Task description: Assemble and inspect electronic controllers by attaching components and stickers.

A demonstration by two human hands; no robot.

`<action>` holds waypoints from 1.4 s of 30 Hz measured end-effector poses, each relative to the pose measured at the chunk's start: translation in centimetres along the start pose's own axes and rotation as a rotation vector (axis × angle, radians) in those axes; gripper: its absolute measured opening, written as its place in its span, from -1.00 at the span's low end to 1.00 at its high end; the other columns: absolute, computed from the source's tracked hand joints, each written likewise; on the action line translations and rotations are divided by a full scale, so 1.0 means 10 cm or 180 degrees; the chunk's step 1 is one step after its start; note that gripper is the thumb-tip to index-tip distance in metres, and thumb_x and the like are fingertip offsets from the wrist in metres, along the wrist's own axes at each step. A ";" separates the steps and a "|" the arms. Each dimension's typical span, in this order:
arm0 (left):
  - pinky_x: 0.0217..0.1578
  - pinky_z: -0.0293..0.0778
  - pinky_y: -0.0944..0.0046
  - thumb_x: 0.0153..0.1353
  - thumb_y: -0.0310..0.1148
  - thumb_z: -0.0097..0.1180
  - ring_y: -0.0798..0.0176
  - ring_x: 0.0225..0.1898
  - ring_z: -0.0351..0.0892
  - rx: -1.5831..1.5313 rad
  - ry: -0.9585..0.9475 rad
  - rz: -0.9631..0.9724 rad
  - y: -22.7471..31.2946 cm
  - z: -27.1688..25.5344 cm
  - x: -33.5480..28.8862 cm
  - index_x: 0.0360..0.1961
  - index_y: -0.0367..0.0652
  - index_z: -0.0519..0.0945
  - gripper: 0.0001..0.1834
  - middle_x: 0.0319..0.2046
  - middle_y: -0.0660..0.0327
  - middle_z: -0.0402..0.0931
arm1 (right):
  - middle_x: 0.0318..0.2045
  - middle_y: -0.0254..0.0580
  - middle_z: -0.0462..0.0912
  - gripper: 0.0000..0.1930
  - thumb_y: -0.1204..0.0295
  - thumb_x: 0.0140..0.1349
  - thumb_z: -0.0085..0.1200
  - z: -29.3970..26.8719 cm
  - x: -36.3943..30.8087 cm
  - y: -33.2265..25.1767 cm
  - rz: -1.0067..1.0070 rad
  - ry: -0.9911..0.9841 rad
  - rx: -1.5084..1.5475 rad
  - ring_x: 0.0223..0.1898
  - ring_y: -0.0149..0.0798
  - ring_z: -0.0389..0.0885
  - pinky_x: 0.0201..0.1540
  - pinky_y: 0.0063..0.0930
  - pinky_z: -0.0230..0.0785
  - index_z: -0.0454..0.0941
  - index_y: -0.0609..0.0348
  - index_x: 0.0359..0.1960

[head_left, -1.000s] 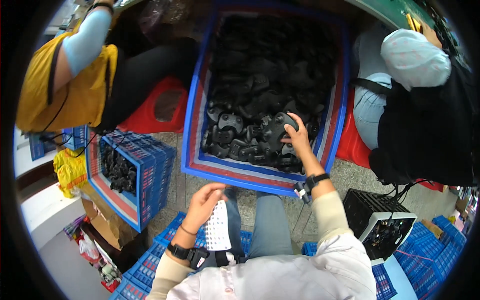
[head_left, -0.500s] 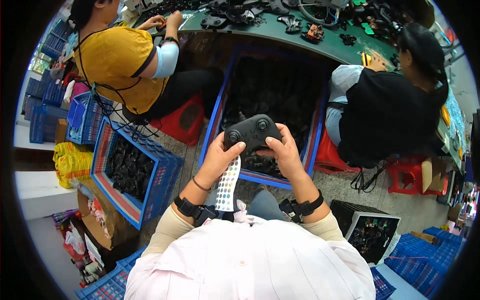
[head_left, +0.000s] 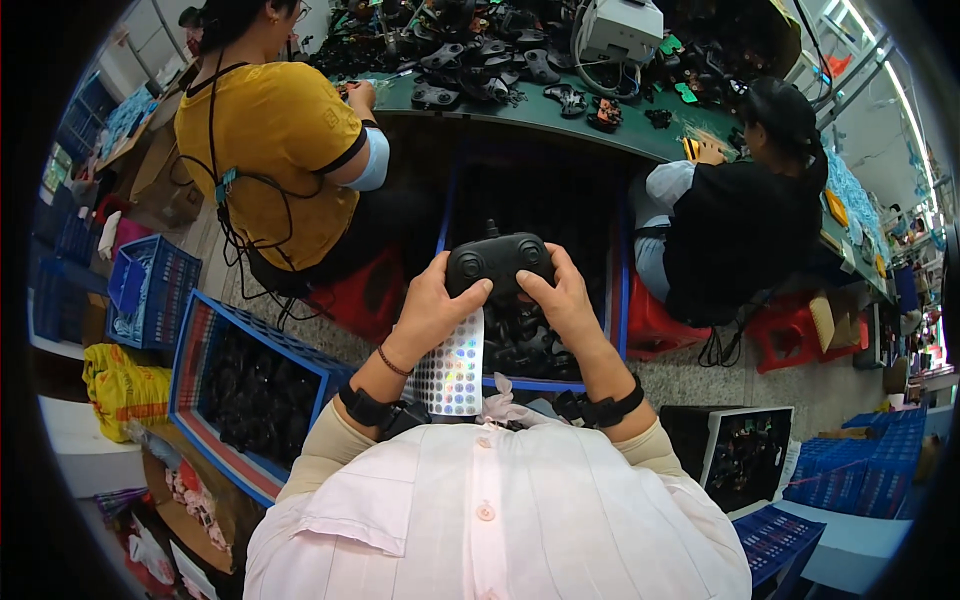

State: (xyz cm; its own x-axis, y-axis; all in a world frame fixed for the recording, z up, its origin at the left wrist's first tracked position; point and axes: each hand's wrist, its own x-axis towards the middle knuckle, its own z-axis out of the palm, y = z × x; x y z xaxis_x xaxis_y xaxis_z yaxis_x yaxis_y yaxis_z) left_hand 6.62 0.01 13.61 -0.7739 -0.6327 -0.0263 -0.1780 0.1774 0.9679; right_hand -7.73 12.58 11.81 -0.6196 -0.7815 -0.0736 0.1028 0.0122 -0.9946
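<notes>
A black game controller [head_left: 499,262] with two round thumbsticks and a short stub on its top edge is held level before me. My left hand [head_left: 432,308] grips its left side, the thumb along the near edge and the fingers hidden beneath. My right hand [head_left: 563,303] has the right side, its thumb pressed near the lower edge. From under my left hand hangs a white sheet of small round shiny stickers [head_left: 456,375]; how it is held is hidden. Below the controller stands a large blue crate [head_left: 623,310] filled with black controllers.
A green workbench [head_left: 540,112] piled with controllers and parts runs across the far side. Two people sit there on red stools [head_left: 362,300], one left, one right. Left of me is another blue crate [head_left: 312,400] of black parts; right, a black-and-white bin [head_left: 716,450].
The controller has gone from tilted to nearly level in my hands. The sticker sheet now faces up more broadly. My view has shifted, showing more of the bench.
</notes>
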 end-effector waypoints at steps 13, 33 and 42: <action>-0.44 0.50 0.33 0.01 -0.11 0.24 0.28 -0.48 0.62 0.0403 0.0157 0.0508 0.19 0.35 0.14 -0.22 -0.31 0.48 -0.52 -0.50 0.12 0.57 | -0.33 -0.15 0.55 -0.53 0.29 0.04 0.19 -0.30 -0.08 -0.28 -0.0717 0.0339 -0.0984 -0.31 -0.34 0.55 -0.24 -0.47 0.43 0.32 0.29 -0.08; -0.41 0.38 0.40 0.10 -0.33 0.15 0.42 -0.45 0.41 0.0286 -0.0348 0.0892 0.39 1.22 0.50 -0.28 -0.34 0.46 -0.72 -0.49 0.25 0.49 | -0.27 -0.01 0.54 -0.45 0.17 -0.03 0.23 -0.97 -0.29 -0.14 -0.0927 0.1480 -0.0887 -0.19 -0.09 0.57 -0.10 -0.29 0.38 0.29 0.17 -0.08; -0.45 0.37 0.43 0.02 -0.44 0.21 0.46 -0.46 0.40 -0.0021 -0.0945 0.0902 0.38 1.23 0.58 -0.24 -0.29 0.42 -0.70 -0.47 0.28 0.45 | -0.26 -0.07 0.54 -0.45 0.23 -0.02 0.26 -1.13 -0.37 -0.19 -0.0905 0.1278 -0.0863 -0.17 -0.19 0.54 -0.06 -0.33 0.36 0.29 0.19 -0.06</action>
State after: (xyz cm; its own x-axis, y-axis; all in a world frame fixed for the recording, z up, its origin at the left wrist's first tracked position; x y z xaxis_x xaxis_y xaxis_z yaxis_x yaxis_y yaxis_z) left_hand -6.01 6.29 14.06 -0.9337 -0.3143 0.1714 0.0705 0.3080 0.9488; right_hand -14.42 22.44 13.18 -0.8467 -0.4793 0.2308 -0.2824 0.0372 -0.9586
